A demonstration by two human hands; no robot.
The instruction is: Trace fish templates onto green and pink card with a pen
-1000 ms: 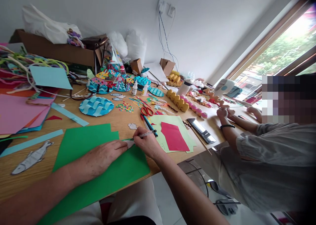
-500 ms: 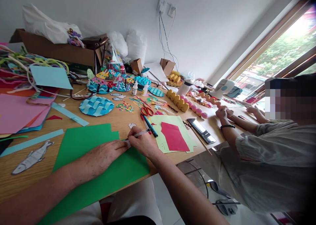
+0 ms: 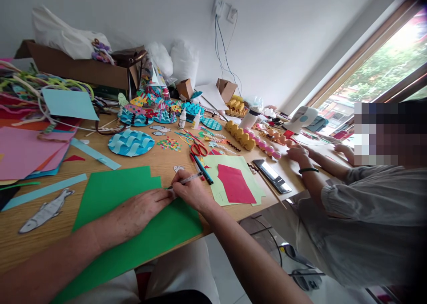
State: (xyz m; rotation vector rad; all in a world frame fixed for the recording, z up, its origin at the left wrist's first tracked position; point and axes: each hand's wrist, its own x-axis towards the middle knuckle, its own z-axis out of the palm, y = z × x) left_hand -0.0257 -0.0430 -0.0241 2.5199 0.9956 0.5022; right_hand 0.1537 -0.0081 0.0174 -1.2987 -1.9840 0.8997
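Wooden table [image 3: 147, 159], cluttered, runs along a pale wall [image 3: 283, 37] w/ 2 sockets up top. Person's L hand [image 3: 143, 210] lies flat, fingers extended, on 1 green sheet [image 3: 103, 197] at the table's near edge. R hand [image 3: 191, 192] grips 1 pen [image 3: 193, 178], tip down by the L fingertips, approx. at the sheet's upper edge; a small pale cutout there is mostly hidden. Just above R hand: 1 small fish cutout [image 3: 178, 168]. To its R, at least 2 markers [image 3: 202, 168] & 1 pr. red-handled scissors [image 3: 199, 150]; nearer, 1 red sheet [image 3: 235, 184] atop pale green paper [image 3: 213, 195], then 1 phone [image 3: 272, 176]. Far L: 1 lg. fish cutout [image 3: 46, 211], 2 lt.-blue strips [image 3: 95, 154]. Farther back: 1 woven blue disc [image 3: 131, 143], 2 sm. fish [image 3: 160, 130], 2 white bottles [image 3: 182, 118]; then 1 long brown box [image 3: 73, 68] by the wall. On R, 1 co-worker in grey sleeves [image 3: 367, 202], hands at the table; grip can't be told.
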